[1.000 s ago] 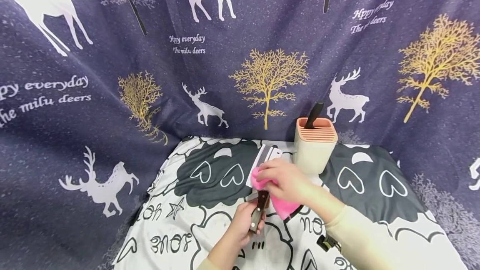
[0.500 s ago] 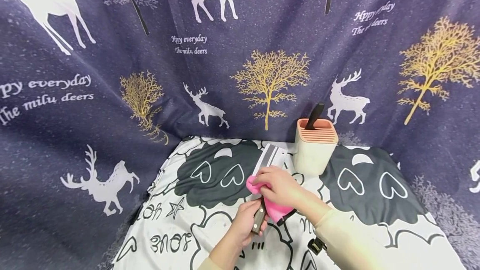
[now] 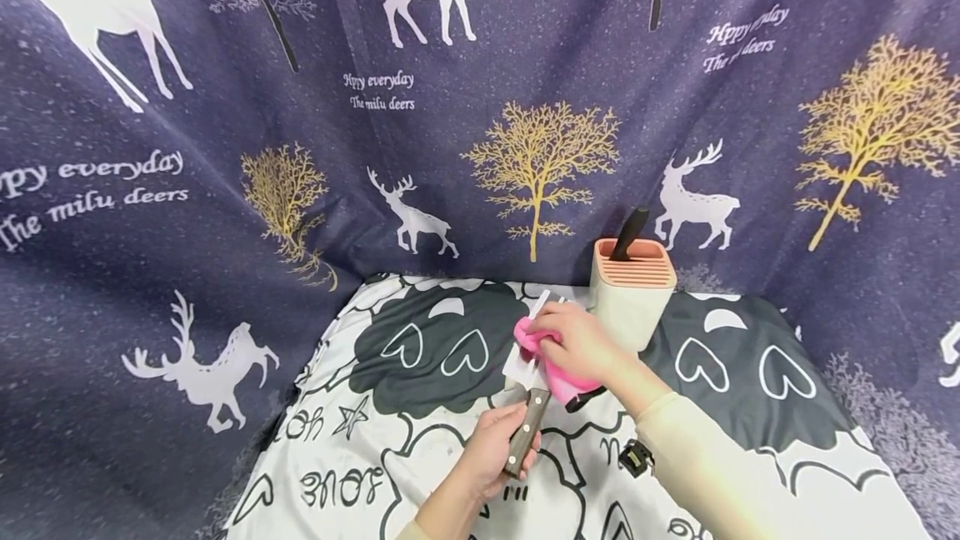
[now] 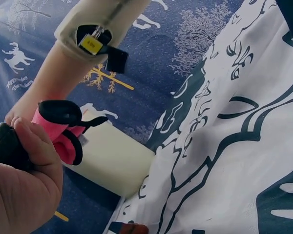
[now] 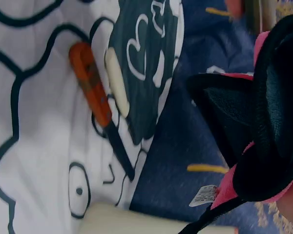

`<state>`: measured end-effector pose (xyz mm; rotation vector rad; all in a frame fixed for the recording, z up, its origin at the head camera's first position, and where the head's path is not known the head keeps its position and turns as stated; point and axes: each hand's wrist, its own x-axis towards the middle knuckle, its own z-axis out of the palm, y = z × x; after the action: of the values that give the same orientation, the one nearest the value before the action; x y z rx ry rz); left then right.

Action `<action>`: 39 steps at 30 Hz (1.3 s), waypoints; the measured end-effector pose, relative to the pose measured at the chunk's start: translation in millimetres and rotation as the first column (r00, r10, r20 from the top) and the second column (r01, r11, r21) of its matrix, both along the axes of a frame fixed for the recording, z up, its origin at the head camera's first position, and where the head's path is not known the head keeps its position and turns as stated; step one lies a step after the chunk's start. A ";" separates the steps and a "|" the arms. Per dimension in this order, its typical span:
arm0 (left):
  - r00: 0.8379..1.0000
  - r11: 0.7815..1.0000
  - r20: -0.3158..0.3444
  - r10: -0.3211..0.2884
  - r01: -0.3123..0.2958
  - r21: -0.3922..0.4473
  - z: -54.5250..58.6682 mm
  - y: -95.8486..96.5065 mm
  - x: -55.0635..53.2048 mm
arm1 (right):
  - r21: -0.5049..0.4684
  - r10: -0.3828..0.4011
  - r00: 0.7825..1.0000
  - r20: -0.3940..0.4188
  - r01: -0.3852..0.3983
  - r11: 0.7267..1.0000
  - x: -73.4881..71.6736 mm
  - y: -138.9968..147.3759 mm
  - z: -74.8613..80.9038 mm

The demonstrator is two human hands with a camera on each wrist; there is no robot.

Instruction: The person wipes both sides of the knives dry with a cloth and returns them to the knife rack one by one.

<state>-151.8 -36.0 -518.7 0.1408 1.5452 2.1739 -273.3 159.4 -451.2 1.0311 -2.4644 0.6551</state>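
In the head view, my left hand (image 3: 491,447) grips the dark wooden handle of a cleaver (image 3: 531,423), whose broad pale blade points away from me. My right hand (image 3: 576,344) pinches a pink cloth (image 3: 567,382) with black edging against the blade, covering much of it. The right wrist view shows the cloth (image 5: 224,187) close up, its dark underside and a white label. Below the hands a knife (image 5: 95,92) with an orange-brown handle and dark blade lies on the table covering. Beside it is a cream, rod-like object (image 5: 117,80), its kind unclear.
A cream knife block (image 3: 628,311) with an orange slotted top stands at the back right, a black-handled knife (image 3: 630,233) in it. The patterned white table covering (image 3: 345,448) meets a dark blue deer-print curtain (image 3: 420,148) behind.
My right hand slid the cloth down towards the cleaver's handle, then back up the blade away from me. My left hand keeps its grip, and the handle has shifted slightly to the right.
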 end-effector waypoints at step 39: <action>0.984 0.981 0.114 -0.139 0.121 0.155 15.0 -12.5 -1.5 | -0.467 -0.491 0.841 0.226 0.536 0.703 12.9 104.8 32.4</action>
<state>-153.3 -48.5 -503.6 0.1469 1.2716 2.1495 -260.4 264.2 -418.8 0.0859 -2.2740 1.0874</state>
